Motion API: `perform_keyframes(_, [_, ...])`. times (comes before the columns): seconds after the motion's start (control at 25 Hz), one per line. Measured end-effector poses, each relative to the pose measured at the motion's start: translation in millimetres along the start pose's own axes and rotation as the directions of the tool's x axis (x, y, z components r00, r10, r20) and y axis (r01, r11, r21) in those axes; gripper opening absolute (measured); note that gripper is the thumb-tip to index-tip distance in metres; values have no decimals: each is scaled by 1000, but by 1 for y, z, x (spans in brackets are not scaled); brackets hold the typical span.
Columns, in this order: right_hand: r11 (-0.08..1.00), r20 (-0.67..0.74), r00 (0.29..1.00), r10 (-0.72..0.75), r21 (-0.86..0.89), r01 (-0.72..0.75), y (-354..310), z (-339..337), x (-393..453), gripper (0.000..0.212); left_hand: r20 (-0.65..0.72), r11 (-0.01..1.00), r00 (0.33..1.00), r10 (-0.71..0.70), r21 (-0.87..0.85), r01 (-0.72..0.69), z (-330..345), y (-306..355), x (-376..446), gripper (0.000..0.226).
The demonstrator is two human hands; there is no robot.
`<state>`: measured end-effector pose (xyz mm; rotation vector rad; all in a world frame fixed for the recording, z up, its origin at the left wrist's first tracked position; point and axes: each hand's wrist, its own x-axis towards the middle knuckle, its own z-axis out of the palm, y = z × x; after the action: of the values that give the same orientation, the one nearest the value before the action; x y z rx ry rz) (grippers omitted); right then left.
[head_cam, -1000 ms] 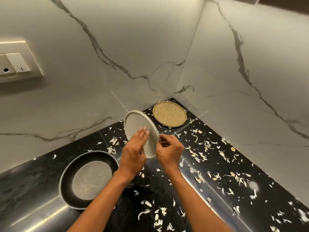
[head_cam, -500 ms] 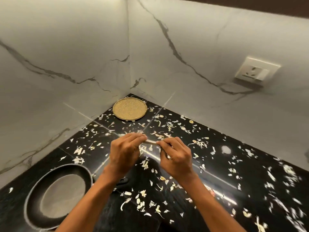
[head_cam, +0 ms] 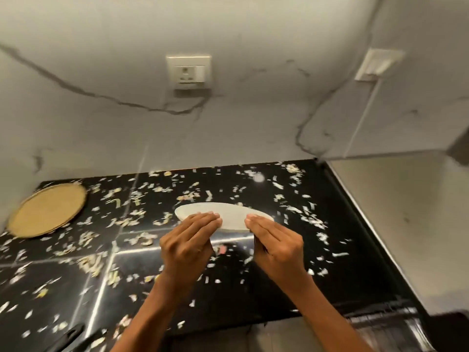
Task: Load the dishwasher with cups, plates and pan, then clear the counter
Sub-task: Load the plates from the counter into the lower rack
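**Plate held up over a very messy table**

While nothing is resting flat yet, the plate [head_cam: 223, 215] is gripped at both ends above the black table [head_cam: 330, 288]. Its left edge is pinched by the left hand [head_cam: 189, 243], fingers laid over the rim, and its right edge is held the same way by the right hand [head_cam: 276, 247]. It's tilted so it's seen almost edge-on. Pale scraps [head_cam: 142, 240] are scattered all over the table under and around it. Further back on the left, a round woven mat [head_cam: 48, 214] is lying near the wall. Behind that, a socket [head_cam: 189, 72] is set in the marble wall [head_cam: 253, 123].
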<state>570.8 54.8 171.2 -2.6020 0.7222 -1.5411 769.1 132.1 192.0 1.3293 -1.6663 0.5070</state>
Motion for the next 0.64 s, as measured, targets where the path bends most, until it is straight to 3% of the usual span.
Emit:
perform_keyframes(0.2, [973, -110, 988, 106, -196, -126, 49, -119, -70, 41, 37, 956, 994, 100, -280, -86, 92, 108, 18, 30])
perform_keyframes(0.32, [933, -155, 977, 149, -304, -190, 70, -190, -116, 39, 82, 910, 989, 121, -408, -78, 141, 176, 16, 14])
perform_keyframes(0.52, [811, -231, 940, 252, -479, -336, 89, -285, -187, 20, 116, 802, 971, 209, -588, -102, 207, 279, 11, 20])
perform_keyframes(0.64, [729, -280, 905, 320, -537, -424, 91, -330, -227, 19, 118, 723, 958, 262, -681, -114, 244, 336, 6, 16])
